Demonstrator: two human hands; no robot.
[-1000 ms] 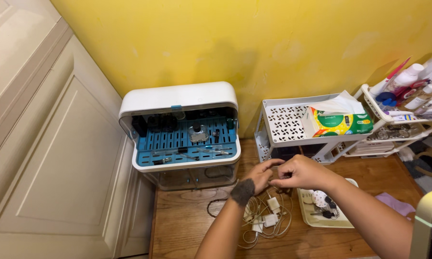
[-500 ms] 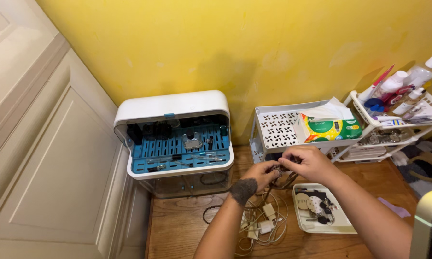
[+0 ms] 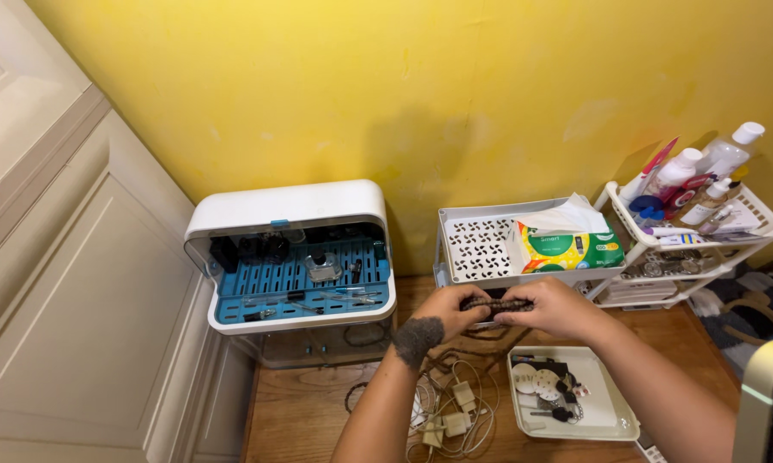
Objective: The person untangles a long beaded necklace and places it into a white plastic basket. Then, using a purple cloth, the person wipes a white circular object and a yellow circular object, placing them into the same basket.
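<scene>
My left hand (image 3: 452, 310) and my right hand (image 3: 551, 307) are raised above a wooden table (image 3: 318, 403), side by side, both gripping a folded bundle of dark braided cord (image 3: 496, 305) held level between them. More of the dark cord hangs down under the hands to the table. Beneath my left forearm lies a tangle of white cables with small white plugs (image 3: 457, 410).
A white box with an open lid and a blue slotted tray (image 3: 294, 279) stands at left. A white perforated rack (image 3: 481, 244) holds a tissue pack (image 3: 567, 244). Further right a rack of bottles (image 3: 695, 201). A cream tray of small items (image 3: 575, 394) sits by my right arm.
Both hands rose from just above the cable tangle and gathered the dark cord into a level bundle between them. The view tilted, so everything sits lower and further left.
</scene>
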